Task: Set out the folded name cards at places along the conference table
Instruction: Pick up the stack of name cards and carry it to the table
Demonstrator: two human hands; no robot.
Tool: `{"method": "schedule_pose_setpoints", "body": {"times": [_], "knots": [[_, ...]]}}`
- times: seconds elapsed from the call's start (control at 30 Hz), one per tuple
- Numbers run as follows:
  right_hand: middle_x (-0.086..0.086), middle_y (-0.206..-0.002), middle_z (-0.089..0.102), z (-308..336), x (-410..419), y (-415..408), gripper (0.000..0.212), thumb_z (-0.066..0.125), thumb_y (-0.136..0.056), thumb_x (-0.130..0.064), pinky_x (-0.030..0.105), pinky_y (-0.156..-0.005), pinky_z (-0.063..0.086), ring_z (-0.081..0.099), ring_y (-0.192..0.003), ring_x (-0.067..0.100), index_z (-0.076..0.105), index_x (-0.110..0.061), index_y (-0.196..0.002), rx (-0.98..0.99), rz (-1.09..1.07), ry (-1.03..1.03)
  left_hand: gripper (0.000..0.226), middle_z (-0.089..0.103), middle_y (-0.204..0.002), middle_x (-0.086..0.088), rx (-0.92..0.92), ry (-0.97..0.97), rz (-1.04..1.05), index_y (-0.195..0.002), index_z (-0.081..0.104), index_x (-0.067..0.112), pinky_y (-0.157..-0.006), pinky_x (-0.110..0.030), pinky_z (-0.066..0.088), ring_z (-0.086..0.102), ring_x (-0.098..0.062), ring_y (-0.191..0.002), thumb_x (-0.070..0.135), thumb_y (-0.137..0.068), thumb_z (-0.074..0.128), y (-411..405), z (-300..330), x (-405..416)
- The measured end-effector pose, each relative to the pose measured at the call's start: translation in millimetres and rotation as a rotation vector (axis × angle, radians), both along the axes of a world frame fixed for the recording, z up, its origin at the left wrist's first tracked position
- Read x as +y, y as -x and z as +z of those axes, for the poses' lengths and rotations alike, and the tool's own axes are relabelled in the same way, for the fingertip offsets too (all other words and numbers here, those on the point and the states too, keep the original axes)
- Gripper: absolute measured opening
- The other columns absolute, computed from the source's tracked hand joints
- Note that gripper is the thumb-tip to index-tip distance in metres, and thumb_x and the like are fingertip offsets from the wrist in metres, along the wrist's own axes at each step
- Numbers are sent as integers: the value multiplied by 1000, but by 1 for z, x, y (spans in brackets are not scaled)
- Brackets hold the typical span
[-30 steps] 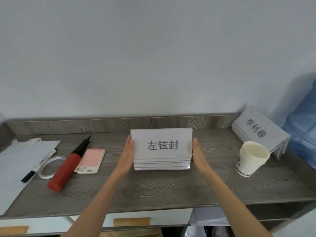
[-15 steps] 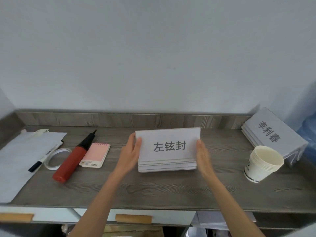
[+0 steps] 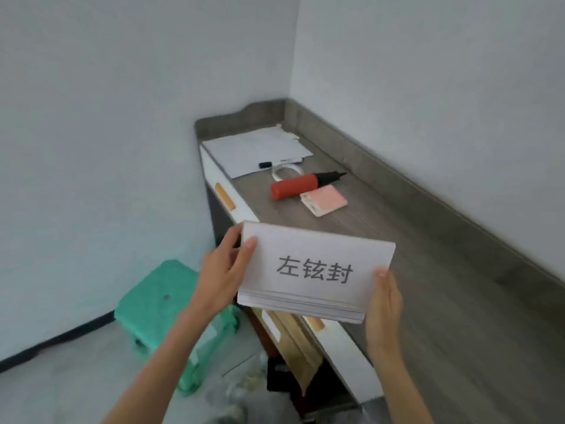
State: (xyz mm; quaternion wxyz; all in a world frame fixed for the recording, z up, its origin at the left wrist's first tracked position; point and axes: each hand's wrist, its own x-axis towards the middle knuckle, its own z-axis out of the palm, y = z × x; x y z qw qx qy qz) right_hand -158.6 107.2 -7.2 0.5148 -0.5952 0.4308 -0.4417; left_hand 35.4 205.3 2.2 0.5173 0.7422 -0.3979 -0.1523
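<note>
A stack of white folded name cards hangs in the air in front of me, its top card printed with dark characters. My left hand grips the stack's left end, thumb on the front face. At the right end my right hand clasps the stack from the side and below. The stack is lifted off the grey wooden side counter and juts past its front edge. No conference table is in view.
Farther along the counter lie a pink notepad, a red hand pump, a tape ring, a marker and white sheets. A green plastic stool stands on the floor to the left. White drawers line the counter's front.
Both hands have lifted the card stack off the counter. My view has swung left, so the paper cups and the second card pile have left the picture and the stool and floor appear.
</note>
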Motion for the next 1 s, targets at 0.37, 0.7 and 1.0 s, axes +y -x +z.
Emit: {"method": "schedule_pose_setpoints", "body": {"times": [0.37, 0.7, 1.0], "knots": [[-12, -88, 55, -9, 206, -156, 22, 34, -95, -29, 2, -64, 42, 54, -76, -13, 52, -18, -103, 146, 1040, 2, 54, 56, -57, -9, 125, 7, 1107, -111, 52, 23, -52, -31, 35, 45, -11, -51, 58, -72, 40, 28, -24, 328], [-6, -91, 64, -45, 484, -229, 23, 42, -93, -36, 7, -73, 45, 57, -78, -9, 60, -22, -91, 272, 1691, -63, 38, 68, -73, 5, 234, 29, 1782, -116, 52, 24, -61, -31, 56, 66, -8, -64, 42, -83, 46, 99, -53, 562], [-5, -79, 62, -53, 672, -306, 27, 40, -94, -32, 4, -54, 43, 55, -59, -11, 57, -14, -85, 331, 1910, -34, 48, 67, -66, 9, 283, 38, 1959, -121, 49, 22, -54, -25, 51, 64, -1, -64, 44, -80, 41, 52, -63, 728]]}}
